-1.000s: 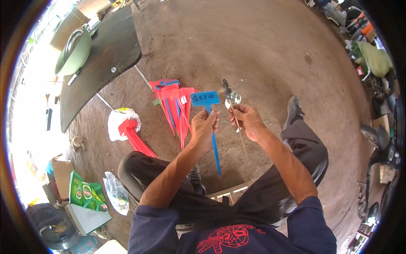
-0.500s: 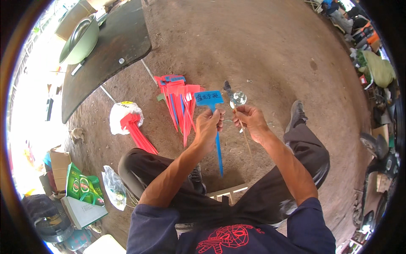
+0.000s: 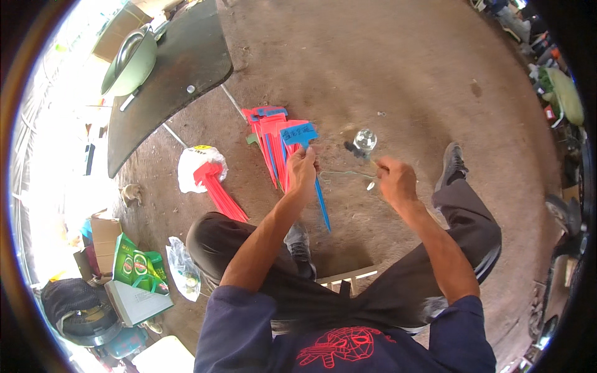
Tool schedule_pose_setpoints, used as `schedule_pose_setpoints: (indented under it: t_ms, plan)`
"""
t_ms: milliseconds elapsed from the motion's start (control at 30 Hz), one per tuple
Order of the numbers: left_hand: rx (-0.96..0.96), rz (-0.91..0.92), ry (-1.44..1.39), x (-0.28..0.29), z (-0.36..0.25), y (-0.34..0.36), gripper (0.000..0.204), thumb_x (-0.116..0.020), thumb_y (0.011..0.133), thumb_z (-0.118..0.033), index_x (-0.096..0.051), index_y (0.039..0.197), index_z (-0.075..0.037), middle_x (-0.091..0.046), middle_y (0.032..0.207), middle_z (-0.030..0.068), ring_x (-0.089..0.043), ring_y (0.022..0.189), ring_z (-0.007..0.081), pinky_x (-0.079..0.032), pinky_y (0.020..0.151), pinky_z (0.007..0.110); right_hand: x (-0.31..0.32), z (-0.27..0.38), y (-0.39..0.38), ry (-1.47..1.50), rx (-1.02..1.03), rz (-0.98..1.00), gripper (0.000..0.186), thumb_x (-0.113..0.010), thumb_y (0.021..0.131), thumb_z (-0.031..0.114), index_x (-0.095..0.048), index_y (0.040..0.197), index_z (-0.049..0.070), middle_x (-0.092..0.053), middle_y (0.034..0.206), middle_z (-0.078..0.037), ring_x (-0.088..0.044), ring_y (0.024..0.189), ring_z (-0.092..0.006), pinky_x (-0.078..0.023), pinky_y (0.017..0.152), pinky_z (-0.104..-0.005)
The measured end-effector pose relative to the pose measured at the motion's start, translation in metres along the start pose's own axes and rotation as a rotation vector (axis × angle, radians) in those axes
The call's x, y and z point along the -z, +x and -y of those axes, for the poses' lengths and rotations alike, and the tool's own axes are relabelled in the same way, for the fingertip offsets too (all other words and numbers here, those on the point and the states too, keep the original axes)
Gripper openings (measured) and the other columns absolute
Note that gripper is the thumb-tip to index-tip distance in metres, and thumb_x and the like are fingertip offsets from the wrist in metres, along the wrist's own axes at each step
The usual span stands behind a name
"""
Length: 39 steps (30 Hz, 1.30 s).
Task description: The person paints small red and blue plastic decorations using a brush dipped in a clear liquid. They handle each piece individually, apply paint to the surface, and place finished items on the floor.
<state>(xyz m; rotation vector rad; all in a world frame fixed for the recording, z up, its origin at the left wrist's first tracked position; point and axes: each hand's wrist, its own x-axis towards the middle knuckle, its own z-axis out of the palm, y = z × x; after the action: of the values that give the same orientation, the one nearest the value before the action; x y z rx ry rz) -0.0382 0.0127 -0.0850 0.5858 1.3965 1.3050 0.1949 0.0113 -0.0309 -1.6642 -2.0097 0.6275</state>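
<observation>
My left hand point(image 3: 303, 168) grips a blue T-shaped plant label stake point(image 3: 300, 133) just under its wide head. Dark handwriting marks that head, and the pointed end slants down past my fingers. Between the closed fingers of my right hand point(image 3: 397, 180) is a brush with a dark, motion-blurred tip point(image 3: 354, 148); most of its handle is hidden. The tip is beside a small clear glass jar point(image 3: 365, 139) on the ground; whether they touch I cannot tell. Behind the blue stake lies a pile of red and blue stakes point(image 3: 266, 140).
More red stakes point(image 3: 222, 196) lie on a white plastic bag point(image 3: 189, 171). A dark table point(image 3: 180, 56) with a green basin point(image 3: 134, 68) stands far left. Near left are a green bag point(image 3: 134, 264) and a clear plastic bag point(image 3: 183, 270). Clutter lines the right rim.
My right hand has turned and shifted right, bringing the brush tip down beside the jar. The left hand's blue label is now tilted, over the pile. The whole view has shifted slightly.
</observation>
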Motion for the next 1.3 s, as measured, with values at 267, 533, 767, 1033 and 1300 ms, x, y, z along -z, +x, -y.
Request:
schedule_pose_setpoints:
  t_ms: [267, 533, 767, 1033, 1300]
  plan:
    - [0.253, -0.14, -0.014, 0.139, 0.164, 0.081, 0.012, -0.057, 0.094, -0.013, -0.062, 0.096, -0.003, -0.061, 0.076, 0.0064, -0.062, 0.064, 0.0192, -0.049, 0.053, 0.036, 0.019, 0.004, -0.009, 0.186, -0.046, -0.04, 0.006, -0.067, 0.085, 0.007, -0.068, 0.09, 0.004, -0.068, 0.075, -0.016, -0.067, 0.07, -0.0337, -0.05, 0.06, -0.0418]
    - [-0.008, -0.565, 1.123, 0.172, 0.171, 0.136, 0.021, -0.062, 0.088, -0.022, -0.067, 0.085, -0.002, -0.063, 0.075, 0.0137, -0.064, 0.068, 0.0318, -0.052, 0.066, 0.045, 0.04, 0.007, -0.014, 0.318, -0.051, -0.072, 0.007, -0.067, 0.083, 0.001, -0.068, 0.09, 0.002, -0.067, 0.074, -0.015, -0.065, 0.064, -0.0297, -0.049, 0.059, -0.0372]
    - [0.144, -0.216, 0.917, 0.058, 0.194, 0.105, 0.036, -0.071, 0.081, -0.037, -0.071, 0.099, -0.005, -0.071, 0.096, 0.0147, -0.067, 0.096, 0.0309, -0.051, 0.084, 0.043, 0.067, -0.012, -0.019, 0.611, -0.366, -0.101, 0.012, -0.064, 0.087, -0.001, -0.066, 0.098, -0.005, -0.069, 0.076, -0.009, -0.059, 0.06, -0.009, -0.046, 0.053, -0.0244]
    - [-0.288, 0.027, 0.832, -0.11, 0.187, 0.101, 0.108, -0.088, 0.066, -0.012, -0.021, 0.15, -0.001, -0.034, 0.146, 0.0252, -0.044, 0.129, 0.0407, -0.04, 0.106, 0.047, 0.103, -0.042, -0.017, 0.86, -0.548, -0.183, 0.012, -0.062, 0.092, 0.001, -0.065, 0.102, -0.005, -0.068, 0.077, -0.008, -0.053, 0.055, -0.0043, -0.041, 0.049, -0.0189]
    - [-0.602, 0.01, 0.595, -0.135, 0.211, 0.143, 0.077, -0.092, 0.058, -0.018, -0.051, 0.122, -0.006, -0.058, 0.118, 0.0124, -0.056, 0.112, 0.031, -0.047, 0.094, 0.042, 0.11, -0.047, -0.022, 0.944, -0.575, -0.193, 0.012, -0.061, 0.093, 0.002, -0.064, 0.104, -0.003, -0.067, 0.076, -0.007, -0.053, 0.055, -0.0047, -0.041, 0.049, -0.019]
